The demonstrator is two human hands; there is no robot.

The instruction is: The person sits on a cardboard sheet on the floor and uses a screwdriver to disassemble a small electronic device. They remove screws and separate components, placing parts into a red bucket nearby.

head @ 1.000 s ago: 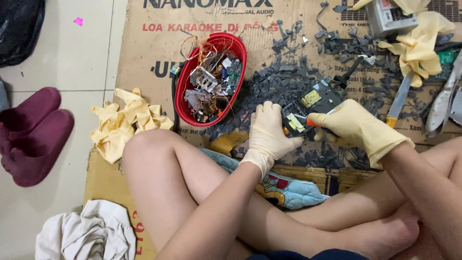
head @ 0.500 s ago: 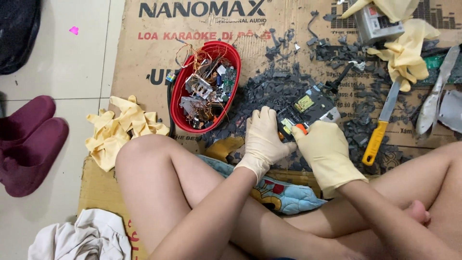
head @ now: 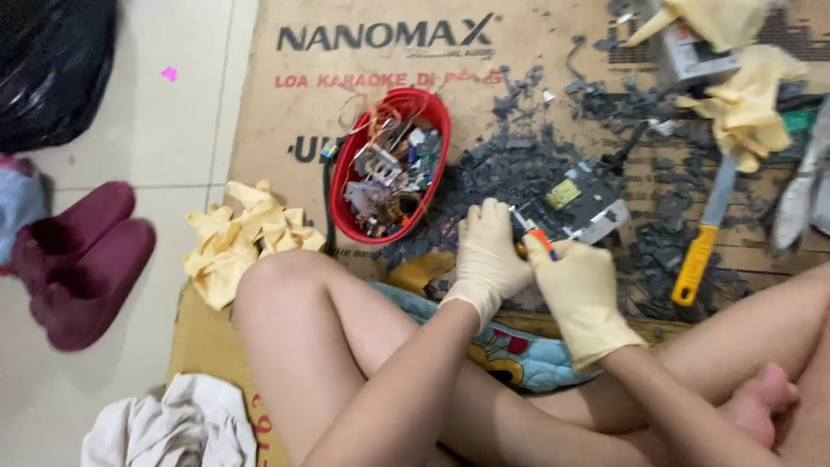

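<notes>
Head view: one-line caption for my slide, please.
Gloved left hand and right hand work a small tool at a dark device beside a red basket.

The tool in the right hand (head: 581, 285) is mostly buried in the glove — only an orange-and-blue tip (head: 536, 235) pokes out, so can't tell what kind it is. The left hand (head: 489, 255) covers the near edge of the dark gadget (head: 581, 207). The black bag (head: 54, 60) and the grey blade (head: 800, 203) run off the frame edges, and everything's motion-blurred — the bits in the red basket (head: 346, 186) are just a tangle.
</notes>
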